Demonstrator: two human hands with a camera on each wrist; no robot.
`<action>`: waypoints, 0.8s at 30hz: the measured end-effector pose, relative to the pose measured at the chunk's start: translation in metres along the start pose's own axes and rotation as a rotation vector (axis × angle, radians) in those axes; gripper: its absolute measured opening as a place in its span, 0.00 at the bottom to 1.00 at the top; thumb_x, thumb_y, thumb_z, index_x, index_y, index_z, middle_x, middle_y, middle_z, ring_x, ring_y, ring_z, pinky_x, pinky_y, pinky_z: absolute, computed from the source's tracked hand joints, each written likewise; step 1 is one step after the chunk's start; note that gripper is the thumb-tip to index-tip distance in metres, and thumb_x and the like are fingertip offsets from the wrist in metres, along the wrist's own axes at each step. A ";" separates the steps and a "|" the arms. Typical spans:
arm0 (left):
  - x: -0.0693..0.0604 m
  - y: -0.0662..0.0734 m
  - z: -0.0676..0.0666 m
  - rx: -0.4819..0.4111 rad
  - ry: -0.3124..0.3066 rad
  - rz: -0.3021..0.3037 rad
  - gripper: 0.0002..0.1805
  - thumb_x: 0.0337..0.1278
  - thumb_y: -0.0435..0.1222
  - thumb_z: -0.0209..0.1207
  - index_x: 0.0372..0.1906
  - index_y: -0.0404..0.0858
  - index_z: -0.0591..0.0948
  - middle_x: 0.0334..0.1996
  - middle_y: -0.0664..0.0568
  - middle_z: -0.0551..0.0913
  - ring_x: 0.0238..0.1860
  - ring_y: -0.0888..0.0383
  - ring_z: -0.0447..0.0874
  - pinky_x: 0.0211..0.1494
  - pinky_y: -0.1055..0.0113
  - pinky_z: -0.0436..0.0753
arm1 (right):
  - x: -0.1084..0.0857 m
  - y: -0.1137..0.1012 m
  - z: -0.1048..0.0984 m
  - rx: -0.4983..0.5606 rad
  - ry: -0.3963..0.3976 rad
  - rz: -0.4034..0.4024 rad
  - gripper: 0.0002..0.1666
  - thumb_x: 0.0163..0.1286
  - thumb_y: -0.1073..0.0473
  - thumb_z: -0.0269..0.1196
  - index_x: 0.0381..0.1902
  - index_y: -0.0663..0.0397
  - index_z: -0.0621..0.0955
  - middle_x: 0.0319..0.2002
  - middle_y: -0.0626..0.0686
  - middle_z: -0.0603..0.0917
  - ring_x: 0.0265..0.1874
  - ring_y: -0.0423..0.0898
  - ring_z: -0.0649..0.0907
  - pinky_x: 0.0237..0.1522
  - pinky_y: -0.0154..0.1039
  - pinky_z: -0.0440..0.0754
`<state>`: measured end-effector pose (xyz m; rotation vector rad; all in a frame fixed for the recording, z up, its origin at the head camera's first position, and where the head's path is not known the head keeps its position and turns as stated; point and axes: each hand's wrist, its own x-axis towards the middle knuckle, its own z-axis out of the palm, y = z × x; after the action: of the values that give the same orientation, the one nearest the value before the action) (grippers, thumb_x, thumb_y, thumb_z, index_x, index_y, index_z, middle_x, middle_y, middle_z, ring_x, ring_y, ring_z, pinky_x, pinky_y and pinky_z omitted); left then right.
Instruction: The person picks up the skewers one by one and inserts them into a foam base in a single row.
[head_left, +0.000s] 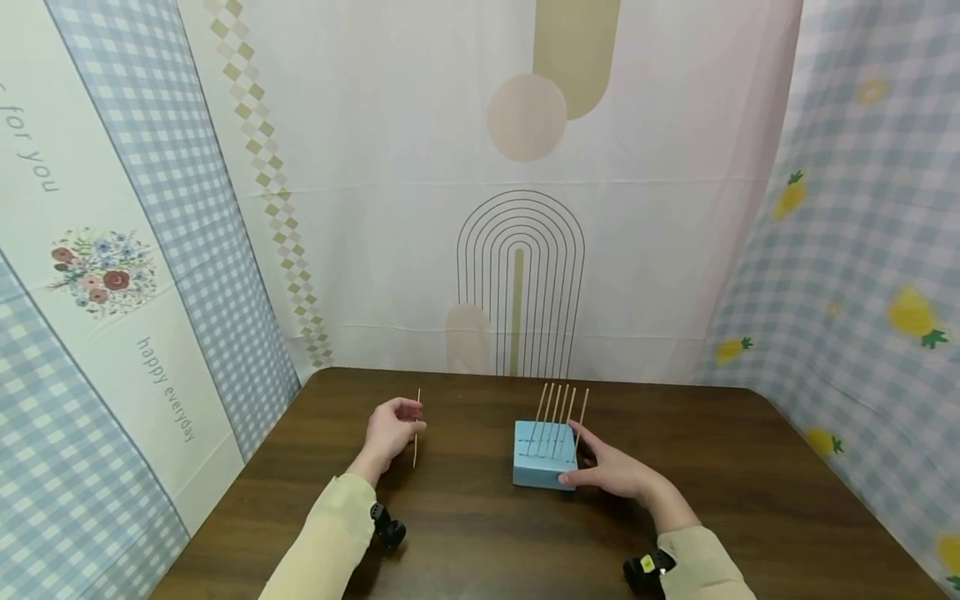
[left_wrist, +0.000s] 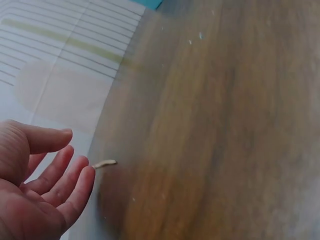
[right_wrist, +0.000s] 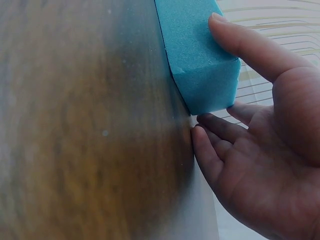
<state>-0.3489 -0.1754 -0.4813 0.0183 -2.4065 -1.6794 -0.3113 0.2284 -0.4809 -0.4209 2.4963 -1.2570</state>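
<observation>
My left hand (head_left: 392, 429) pinches a thin wooden stick (head_left: 416, 450), which looks nearly upright near the left side of the table. In the left wrist view, only a short end of the stick (left_wrist: 106, 163) shows past the fingertips; its contact with the thumb is hidden. A light blue foam-like block (head_left: 543, 475) sits right of centre with several similar sticks (head_left: 558, 417) standing in its top, the rightmost tilted. My right hand (head_left: 618, 471) holds the block by its right end. Its thumb presses the front face (right_wrist: 197, 37) while the other fingers reach round the side and back, partly hidden.
Both items are on a dark brown wooden table (head_left: 465, 533). A patterned white cloth (head_left: 375, 250) hangs behind the far edge, with checked cloths at the left and right sides. Small black cameras (head_left: 387, 527) are strapped to the wrists.
</observation>
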 end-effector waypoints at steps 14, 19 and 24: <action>0.004 -0.010 0.003 0.069 0.024 -0.027 0.23 0.50 0.18 0.71 0.55 0.26 0.85 0.50 0.35 0.88 0.47 0.45 0.89 0.49 0.56 0.88 | 0.004 0.001 -0.005 0.007 -0.010 0.001 0.67 0.68 0.43 0.75 0.88 0.52 0.46 0.83 0.74 0.49 0.75 0.74 0.68 0.73 0.69 0.65; 0.003 -0.009 0.006 0.140 0.029 -0.017 0.24 0.47 0.17 0.72 0.54 0.27 0.85 0.48 0.36 0.87 0.48 0.43 0.87 0.52 0.50 0.87 | 0.004 0.002 -0.005 0.008 -0.011 0.001 0.67 0.68 0.43 0.75 0.89 0.51 0.46 0.83 0.75 0.50 0.75 0.74 0.67 0.73 0.69 0.65; 0.002 -0.005 0.011 0.185 0.046 -0.006 0.27 0.40 0.16 0.73 0.52 0.28 0.85 0.47 0.36 0.87 0.47 0.43 0.87 0.51 0.50 0.86 | 0.004 0.003 -0.005 0.008 -0.009 0.001 0.67 0.68 0.44 0.75 0.89 0.51 0.46 0.83 0.75 0.50 0.75 0.74 0.67 0.73 0.69 0.65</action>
<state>-0.3532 -0.1668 -0.4891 0.0915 -2.5202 -1.4372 -0.3178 0.2324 -0.4811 -0.4224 2.4828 -1.2619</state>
